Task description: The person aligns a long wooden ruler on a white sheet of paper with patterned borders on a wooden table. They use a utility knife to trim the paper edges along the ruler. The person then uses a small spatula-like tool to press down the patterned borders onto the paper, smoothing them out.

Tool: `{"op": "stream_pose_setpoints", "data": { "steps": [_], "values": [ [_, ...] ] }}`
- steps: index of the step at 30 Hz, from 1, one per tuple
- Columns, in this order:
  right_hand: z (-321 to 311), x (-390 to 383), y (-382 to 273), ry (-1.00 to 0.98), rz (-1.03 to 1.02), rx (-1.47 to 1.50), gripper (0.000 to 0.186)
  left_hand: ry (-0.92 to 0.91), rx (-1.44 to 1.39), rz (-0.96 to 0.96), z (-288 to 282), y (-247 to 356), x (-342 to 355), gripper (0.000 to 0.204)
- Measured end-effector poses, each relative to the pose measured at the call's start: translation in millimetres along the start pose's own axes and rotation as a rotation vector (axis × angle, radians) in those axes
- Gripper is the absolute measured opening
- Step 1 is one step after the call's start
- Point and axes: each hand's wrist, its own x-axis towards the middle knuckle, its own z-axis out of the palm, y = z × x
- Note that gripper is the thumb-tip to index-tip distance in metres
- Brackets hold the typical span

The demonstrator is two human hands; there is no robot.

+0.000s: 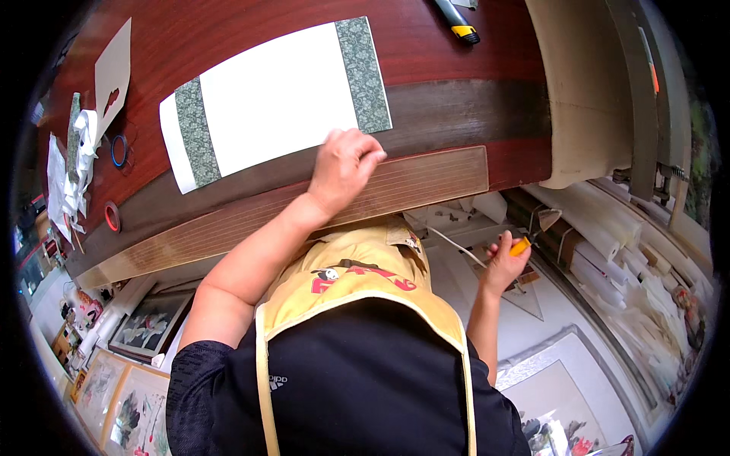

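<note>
My left hand (344, 166) is over the long translucent straightedge (437, 163) at the table's front, just below the white sheet (274, 91) with green patterned bands (363, 68). Its fingers are curled; whatever they might hold is hidden. My right hand (503, 262), lower right, below the table edge, grips a yellow-handled tool (520, 247) whose working end is hard to make out.
The dark red table (479, 64) holds a black-and-yellow tool (460, 23), blue tape ring (119, 150), red tape ring (112, 216), paper scraps (72, 178) and a beige card (112, 68). Paper rolls (589, 220) lie right; framed pictures (148, 330) are below.
</note>
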Motion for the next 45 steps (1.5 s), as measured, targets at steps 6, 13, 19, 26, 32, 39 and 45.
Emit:
{"op": "stream_pose_setpoints", "data": {
  "steps": [6, 13, 19, 26, 32, 39, 45],
  "values": [
    [-55.7, 32.3, 35.3, -0.003, -0.078, -0.390, 0.021, 0.101, 0.329, -0.109, 24.6, -24.6, 18.1, 0.013],
    [16.6, 30.8, -21.4, -0.287, -0.197, -0.193, 0.021, 0.146, 0.359, -0.150, 30.0, -30.3, 19.7, 0.013],
    [65.2, 34.5, -55.2, -0.575, -0.509, -0.379, 0.019, 0.150, 0.366, -0.137, 31.1, -33.3, 20.0, 0.012],
    [92.9, 30.2, -86.5, -0.640, -0.673, -0.565, 0.020, 0.144, 0.362, -0.147, 28.5, -30.1, 21.5, 0.012],
    [106.1, 29.5, -94.8, -0.665, -0.675, -0.554, 0.018, 0.145, 0.356, -0.148, 28.2, -29.4, 21.9, 0.013],
    [128.0, 33.6, -93.5, -0.750, -0.919, -0.734, 0.011, 0.136, 0.349, -0.155, 27.8, -27.6, 22.3, 0.012],
    [146.1, 30.0, -101.8, -0.738, -0.984, -0.840, 0.011, 0.157, 0.351, -0.144, 30.0, -29.4, 20.5, 0.012]
  ]
}}
